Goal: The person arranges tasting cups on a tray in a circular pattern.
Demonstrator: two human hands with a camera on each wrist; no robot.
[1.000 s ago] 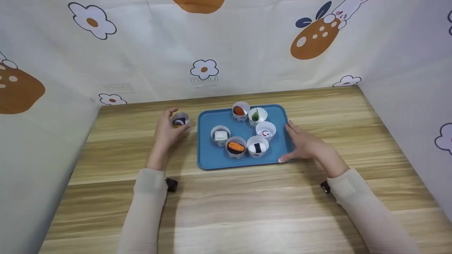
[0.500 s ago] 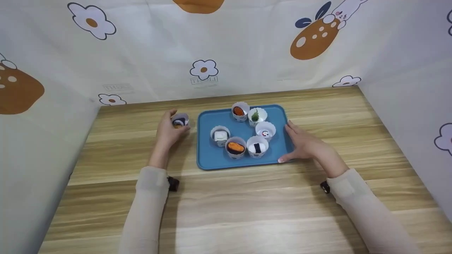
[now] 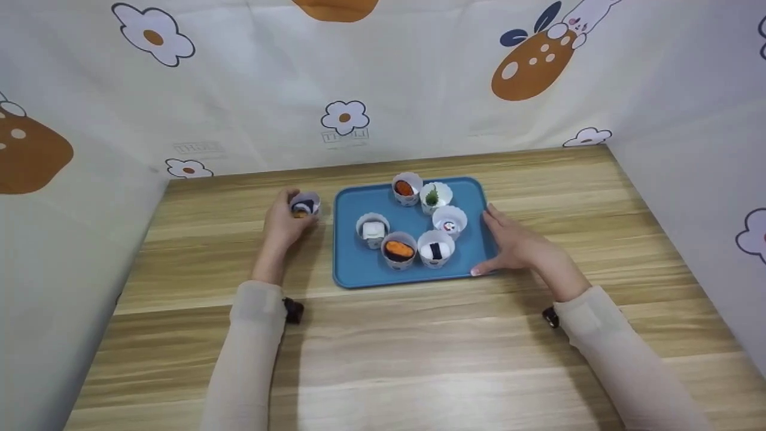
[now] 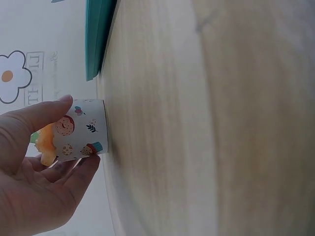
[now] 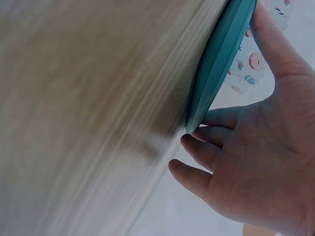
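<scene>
My left hand [image 3: 281, 219] holds a patterned paper cup [image 4: 83, 125] between thumb and fingers. It stands on the table left of the tray, with something dark and orange inside; an orange piece [image 4: 45, 143] shows at its mouth in the left wrist view. My right hand [image 3: 516, 242] lies spread against the right end of the blue tray [image 3: 359, 272], its thumb at the front edge and fingers along the side. On the tray are several cups with food-like pieces: an orange-topped one [image 3: 399, 251], a white block [image 3: 374, 231], and a white one with a black band [image 3: 436, 250].
Farther back on the tray are cups with a red piece [image 3: 405, 188], a green leaf [image 3: 433, 196] and a small round piece [image 3: 449, 225]. A printed white sheet [image 3: 251, 84] stands behind and beside the wooden table [image 3: 389, 353].
My left hand's fingers have closed in around the cup, the index finger drawing in and the thumb moving slightly left. The right hand and the tray stay in place.
</scene>
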